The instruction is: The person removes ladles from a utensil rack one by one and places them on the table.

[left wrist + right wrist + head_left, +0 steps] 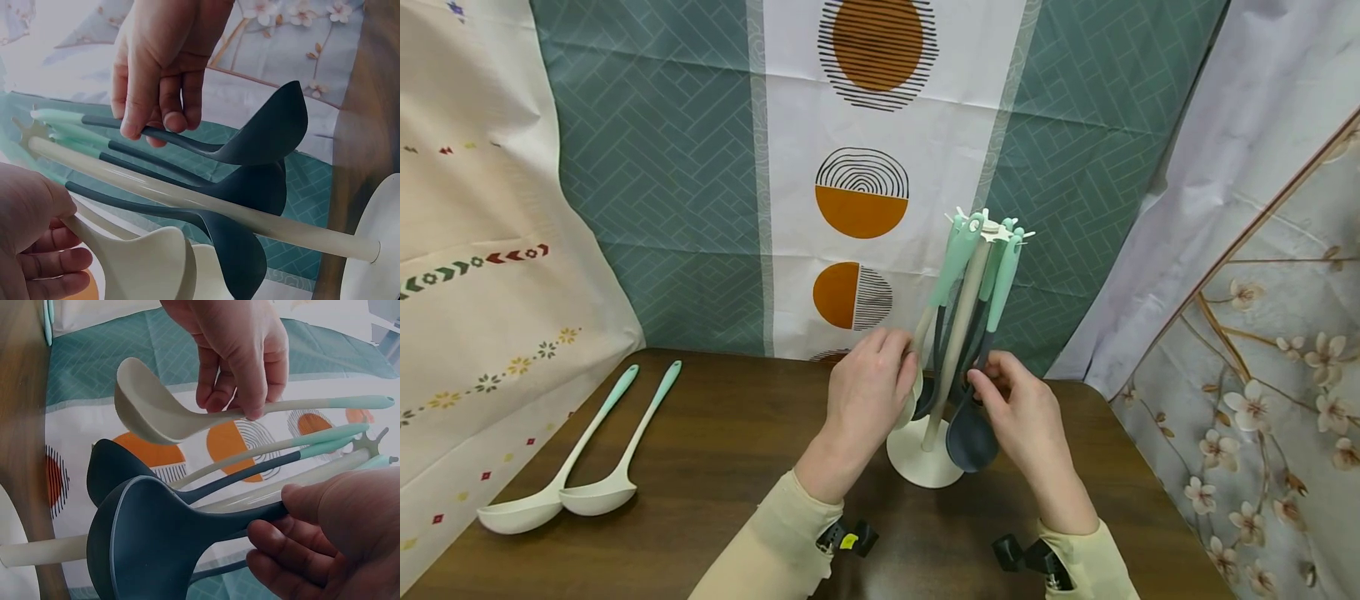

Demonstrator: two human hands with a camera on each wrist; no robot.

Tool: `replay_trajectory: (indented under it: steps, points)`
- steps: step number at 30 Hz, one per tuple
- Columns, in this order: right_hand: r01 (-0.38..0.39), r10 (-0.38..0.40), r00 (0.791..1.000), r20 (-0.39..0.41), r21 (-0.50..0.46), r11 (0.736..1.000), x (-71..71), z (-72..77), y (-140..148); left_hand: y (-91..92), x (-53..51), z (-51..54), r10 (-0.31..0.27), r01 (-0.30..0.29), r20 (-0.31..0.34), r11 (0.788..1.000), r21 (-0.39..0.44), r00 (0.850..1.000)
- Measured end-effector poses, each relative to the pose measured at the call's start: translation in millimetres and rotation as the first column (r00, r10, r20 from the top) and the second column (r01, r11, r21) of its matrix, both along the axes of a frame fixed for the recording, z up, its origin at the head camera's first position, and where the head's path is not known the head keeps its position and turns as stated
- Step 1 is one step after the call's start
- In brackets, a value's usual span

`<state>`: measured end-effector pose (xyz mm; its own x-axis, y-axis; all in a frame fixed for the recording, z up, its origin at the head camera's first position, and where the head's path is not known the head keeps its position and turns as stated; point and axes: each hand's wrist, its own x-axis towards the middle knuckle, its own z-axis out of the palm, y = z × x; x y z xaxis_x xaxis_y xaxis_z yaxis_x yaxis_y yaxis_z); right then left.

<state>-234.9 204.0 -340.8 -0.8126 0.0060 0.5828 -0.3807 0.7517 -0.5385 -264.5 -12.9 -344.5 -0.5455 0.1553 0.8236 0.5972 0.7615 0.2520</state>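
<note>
A cream stand [927,467] with a round base and a spoked top holds several hanging ladles with mint handles. My left hand [868,392] pinches the shaft of a cream ladle [156,415] on the stand's left side. On the right side, my right hand [1026,417] pinches the shaft of a dark ladle [972,437], low near its bowl. Between the hands, more dark ladles [250,187] hang around the pole [156,184]. In the right wrist view, the cream ladle's mint handle end [362,402] stands apart from the stand's top [369,442].
Two cream ladles with mint handles [520,514] [598,497] lie on the left of the brown table [715,467]. Patterned cloths [655,167] hang behind the table and at both sides.
</note>
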Motion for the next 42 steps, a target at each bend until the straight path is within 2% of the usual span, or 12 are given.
replay_trajectory:
  steps: [15, 34, 42]
  points:
    - [0.001, -0.001, 1.0, -0.012, 0.003, 1.0, -3.7, -0.9, 2.5, -0.3, 6.4, 4.0, -0.027, 0.027, -0.014, 0.999, 0.031, 1.0]
    - [0.008, -0.008, 1.0, -0.009, 0.007, 1.0, -4.8, -2.6, 5.0, -15.6, 16.4, 4.1, -0.032, 0.032, -0.001, 0.999, 0.03, 0.999]
    - [0.005, -0.005, 1.0, -0.008, 0.017, 1.0, -5.2, -2.4, 3.7, -27.0, 20.2, 0.7, -0.015, 0.014, 0.047, 1.0, 0.022, 0.999]
